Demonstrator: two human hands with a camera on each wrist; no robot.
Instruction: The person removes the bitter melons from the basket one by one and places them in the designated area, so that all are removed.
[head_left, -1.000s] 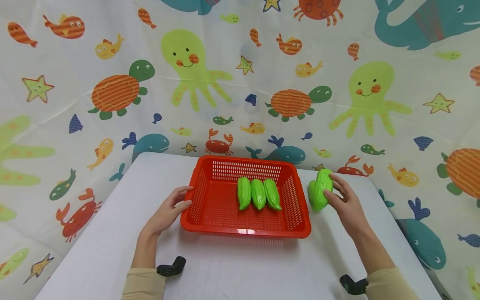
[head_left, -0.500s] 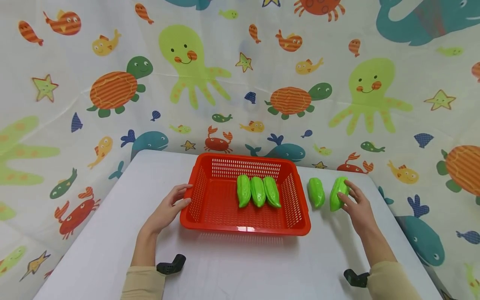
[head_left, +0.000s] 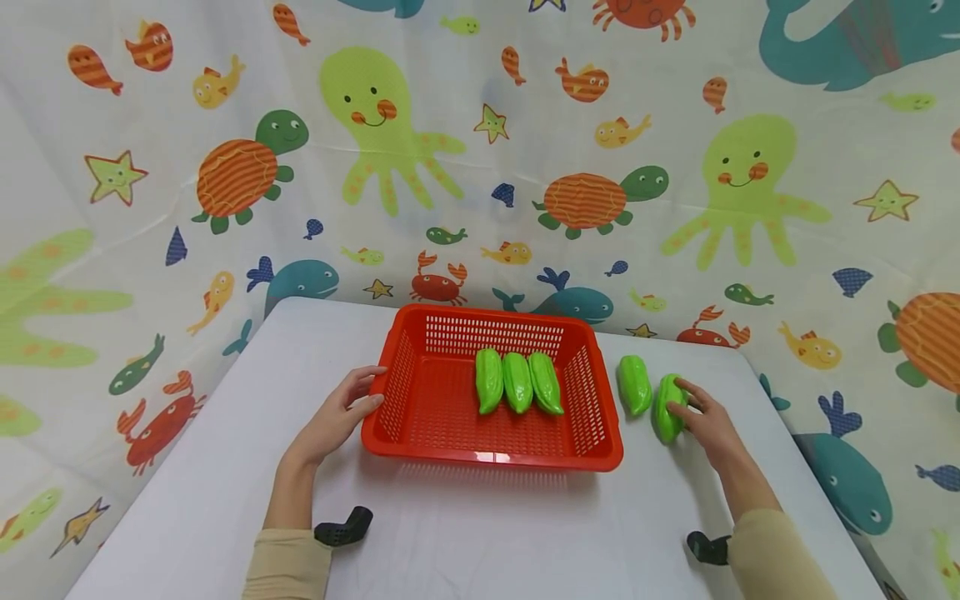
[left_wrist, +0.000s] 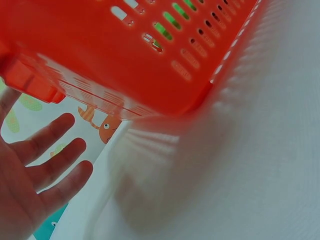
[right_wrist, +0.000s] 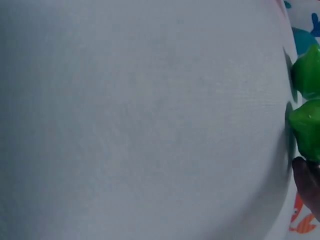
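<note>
On the right of the table, my right hand (head_left: 703, 419) holds a glossy green fruit (head_left: 663, 410) between thumb and fingers. It is long and ridged with a pointed end, like a star fruit. A matching green fruit (head_left: 635, 385) lies just left of it, beside the red plastic basket (head_left: 450, 457). Three more lie side by side in the basket, including the middle green fruit (head_left: 517, 383). My left hand (head_left: 335, 421) touches the basket's left rim with thumb and index finger; in the left wrist view the other fingers (left_wrist: 55, 172) extend below the rim, spread apart.
The basket stands on a white table (head_left: 480, 542) and takes up its middle. Behind and around the table hangs a cloth (head_left: 480, 192) printed with sea animals. Each wrist carries a black device, such as the left black device (head_left: 343, 528).
My right hand has carried the green fruit right, away from the one beside the basket, then lowered it to the table and slightly back toward that one. My left hand has stayed at the rim.
</note>
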